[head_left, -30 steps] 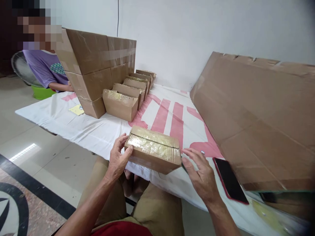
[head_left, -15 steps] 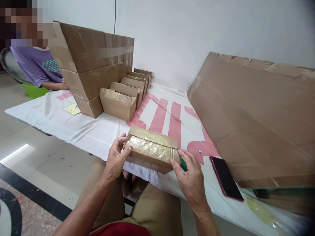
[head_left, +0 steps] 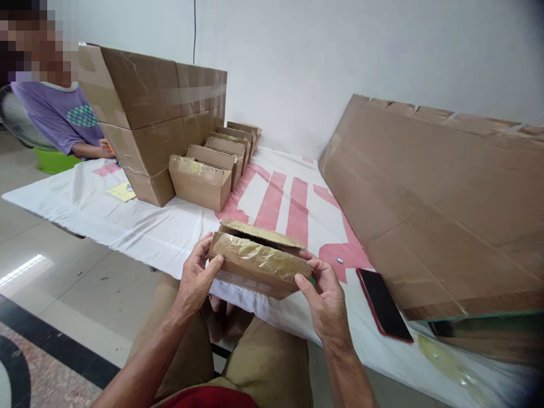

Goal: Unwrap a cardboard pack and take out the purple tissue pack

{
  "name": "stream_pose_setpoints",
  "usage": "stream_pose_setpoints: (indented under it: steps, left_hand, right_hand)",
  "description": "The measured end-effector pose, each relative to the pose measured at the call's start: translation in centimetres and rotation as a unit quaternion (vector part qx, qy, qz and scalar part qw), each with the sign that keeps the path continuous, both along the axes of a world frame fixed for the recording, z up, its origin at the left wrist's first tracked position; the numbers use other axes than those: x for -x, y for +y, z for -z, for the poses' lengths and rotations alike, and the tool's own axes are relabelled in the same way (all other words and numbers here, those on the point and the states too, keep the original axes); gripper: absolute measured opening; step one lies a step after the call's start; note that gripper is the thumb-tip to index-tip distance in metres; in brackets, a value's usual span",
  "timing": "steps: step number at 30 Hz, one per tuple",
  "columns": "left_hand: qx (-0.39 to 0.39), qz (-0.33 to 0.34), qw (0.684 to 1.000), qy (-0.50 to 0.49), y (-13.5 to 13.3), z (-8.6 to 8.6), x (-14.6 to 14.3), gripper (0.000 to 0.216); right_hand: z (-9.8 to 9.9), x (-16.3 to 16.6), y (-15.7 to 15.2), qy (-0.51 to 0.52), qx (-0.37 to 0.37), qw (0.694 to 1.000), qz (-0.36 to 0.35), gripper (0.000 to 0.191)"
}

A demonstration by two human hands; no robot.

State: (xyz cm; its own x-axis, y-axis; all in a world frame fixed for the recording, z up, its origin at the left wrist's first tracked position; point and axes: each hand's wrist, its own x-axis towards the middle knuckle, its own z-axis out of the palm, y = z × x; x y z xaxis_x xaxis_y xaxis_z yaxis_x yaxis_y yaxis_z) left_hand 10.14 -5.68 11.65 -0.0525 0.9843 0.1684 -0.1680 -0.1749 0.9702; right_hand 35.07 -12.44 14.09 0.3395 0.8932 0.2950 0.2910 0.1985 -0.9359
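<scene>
A small brown cardboard box (head_left: 255, 269) with shiny tape along its top flaps sits at the table's near edge. Its two long flaps stand slightly apart, with a dark gap between them. At the box's left end, my left hand (head_left: 199, 272) grips the corner with thumb in front and fingers behind. My right hand (head_left: 325, 292) holds the opposite end, thumb on the front face. What lies inside the box cannot be seen. A sliver of something green shows behind the right end, partly covered by my fingers.
Several similar open boxes (head_left: 199, 184) stand in a row beside a tall stack of taped cartons (head_left: 140, 96). At right are a phone (head_left: 385, 306) and a large cardboard carton (head_left: 437, 209). Across the white-and-pink cloth (head_left: 170, 232), a person in a purple shirt (head_left: 59, 116) sits behind the stack.
The flaps of the box in my hands have parted, and a dark gap now shows where they lay nearly closed. Both my hands keep their hold at its ends.
</scene>
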Motion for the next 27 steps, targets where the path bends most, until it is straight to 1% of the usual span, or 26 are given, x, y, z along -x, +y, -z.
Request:
stream_pose_setpoints:
  steps: [3, 4, 6, 8, 10, 11, 12, 14, 16, 19, 20, 22, 24, 26, 27]
  left_hand:
    - [-0.005, -0.001, 1.000, -0.002, 0.1, 0.5, 0.3, 0.035]
    - [-0.004, 0.000, 1.000, 0.000, 0.1, 0.5, 0.4, 0.028]
    - [0.000, 0.000, 1.000, 0.006, 0.2, 0.5, 0.6, 0.023]
    - [0.007, -0.005, 1.000, 0.010, 0.2, 0.4, 0.8, 0.023]
    - [0.021, -0.002, 1.000, 0.001, 0.2, 0.2, 0.8, 0.023]
    - [0.025, 0.002, 1.000, -0.002, 0.2, 0.1, 0.8, 0.023]
    - [0.028, 0.005, 1.000, -0.003, 0.2, 0.0, 0.8, 0.023]
    - [0.032, 0.019, 0.999, -0.005, 0.2, -0.2, 1.3, 0.021]
    - [0.047, 0.055, 0.997, -0.023, 0.4, -0.4, 2.2, 0.019]
    - [0.084, 0.129, 0.984, -0.084, 0.6, -0.9, 4.1, 0.019]
    - [0.085, 0.138, 0.982, -0.093, 0.6, -1.1, 4.7, 0.020]
    - [0.054, 0.112, 0.990, -0.061, 0.5, -1.9, 5.3, 0.022]
    - [-0.012, 0.058, 0.998, 0.032, 0.3, -3.0, 5.2, 0.019]
    - [-0.085, 0.024, 0.987, 0.137, 0.2, -4.1, 4.5, 0.016]
    - [-0.117, 0.024, 0.977, 0.178, 0.3, -4.6, 4.0, 0.015]
  right_hand:
    - [-0.4, -0.3, -0.6, -0.052, -0.031, 0.998, -0.016, 0.013]
    - [-0.6, -0.6, -0.8, -0.076, -0.036, 0.996, -0.036, 0.010]
    - [-1.1, -1.1, -1.4, -0.128, -0.042, 0.986, -0.095, 0.007]
    - [-1.7, -1.6, -2.0, -0.172, -0.053, 0.971, -0.158, 0.014]
    - [-2.2, -1.8, -2.3, -0.203, -0.072, 0.959, -0.185, 0.026]
    - [-2.3, -1.8, -2.3, -0.216, -0.079, 0.956, -0.181, 0.029]
    - [-2.4, -1.8, -2.3, -0.230, -0.084, 0.955, -0.167, 0.028]
    - [-2.5, -1.5, -2.2, -0.255, -0.089, 0.954, -0.131, 0.018]
    - [-2.5, -1.2, -2.0, -0.279, -0.092, 0.949, -0.111, 0.008]
    - [-2.6, -0.9, -1.8, -0.300, -0.096, 0.943, -0.105, 0.008]
    - [-2.7, -0.8, -1.8, -0.305, -0.098, 0.942, -0.103, 0.008]
    - [-2.9, -0.7, -1.8, -0.318, -0.101, 0.938, -0.096, 0.008]
    - [-3.1, -0.7, -1.8, -0.336, -0.105, 0.931, -0.092, 0.005]
    - [-3.5, -0.6, -1.7, -0.360, -0.100, 0.923, -0.093, 0.002]
    - [-3.7, -0.6, -1.7, -0.372, -0.094, 0.919, -0.095, 0.003]
